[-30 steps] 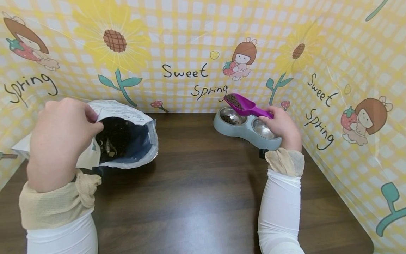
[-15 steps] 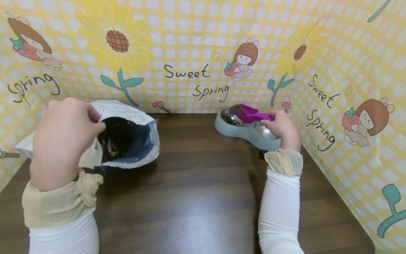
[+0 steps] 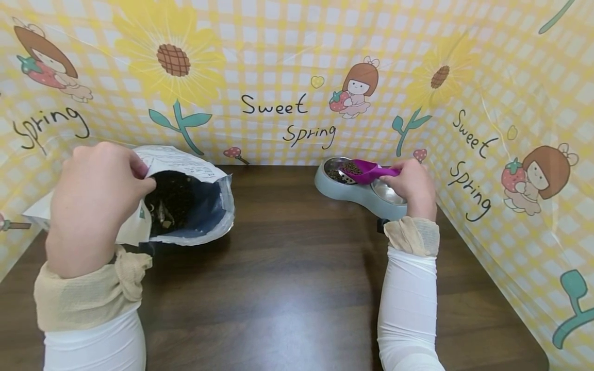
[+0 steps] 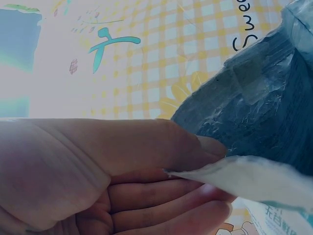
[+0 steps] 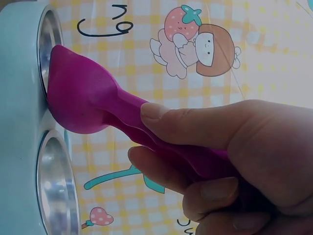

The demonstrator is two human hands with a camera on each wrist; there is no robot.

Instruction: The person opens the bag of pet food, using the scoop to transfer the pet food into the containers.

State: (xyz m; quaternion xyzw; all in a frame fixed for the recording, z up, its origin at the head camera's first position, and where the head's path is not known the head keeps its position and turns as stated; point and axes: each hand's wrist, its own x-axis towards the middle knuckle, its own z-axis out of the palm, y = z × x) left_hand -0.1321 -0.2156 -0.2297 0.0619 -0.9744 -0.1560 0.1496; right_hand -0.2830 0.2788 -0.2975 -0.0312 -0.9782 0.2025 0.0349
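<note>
My right hand (image 3: 410, 188) grips the handle of a purple scoop (image 3: 367, 171). Brown kibble (image 3: 351, 169) lies in the scoop, whose front end is over the left bowl of a pale blue double pet bowl (image 3: 345, 190). Some kibble shows in that left steel bowl, and the right one looks bare. In the right wrist view the scoop (image 5: 88, 93) overlaps the steel rim, with my thumb along the handle. At the left, my left hand (image 3: 90, 206) pinches the edge of an opened food bag (image 3: 223, 216); its silvery lining (image 4: 234, 103) and dark contents show.
A brown wooden table (image 3: 278, 268) lies under everything. Yellow checked cloth (image 3: 274, 51) with printed flowers and figures rises behind and along the right side, close to the pet bowl. A dark wrist strap piece (image 3: 381, 225) sits at the right wrist.
My right hand has lowered the scoop from above the pet bowl down to the left bowl, with kibble still in it. The left hand keeps its pinch on the bag.
</note>
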